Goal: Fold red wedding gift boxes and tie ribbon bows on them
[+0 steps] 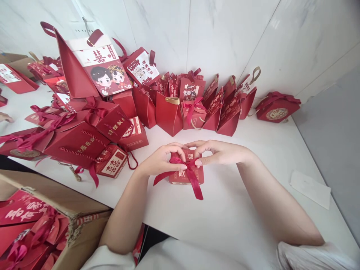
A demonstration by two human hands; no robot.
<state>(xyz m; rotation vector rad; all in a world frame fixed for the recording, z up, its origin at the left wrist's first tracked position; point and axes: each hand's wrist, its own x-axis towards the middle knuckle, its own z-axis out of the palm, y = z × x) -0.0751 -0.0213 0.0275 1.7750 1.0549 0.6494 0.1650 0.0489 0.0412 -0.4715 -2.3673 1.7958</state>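
A small red gift box (pixel 177 179) printed with white characters stands on the white table in front of me. Across its top lies a dark pink ribbon (pixel 194 182), knotted or looped at the middle, with its tails hanging down the front and to the left. My left hand (pixel 165 159) pinches the ribbon near the knot from the left, thumb and fingers closed. From the right, my right hand (pixel 212 152) grips the ribbon between thumb and fingertips. Both hands rest close against the box top, and the fingers hide part of the knot.
Red gift boxes (pixel 168 116) line the wall, and larger ribboned boxes (pixel 75 138) are piled on the left. A cardboard carton (pixel 92 228) full of red boxes stands at lower left. A white paper (pixel 311 189) lies right. Another person's hand (pixel 5 117) shows at the left edge.
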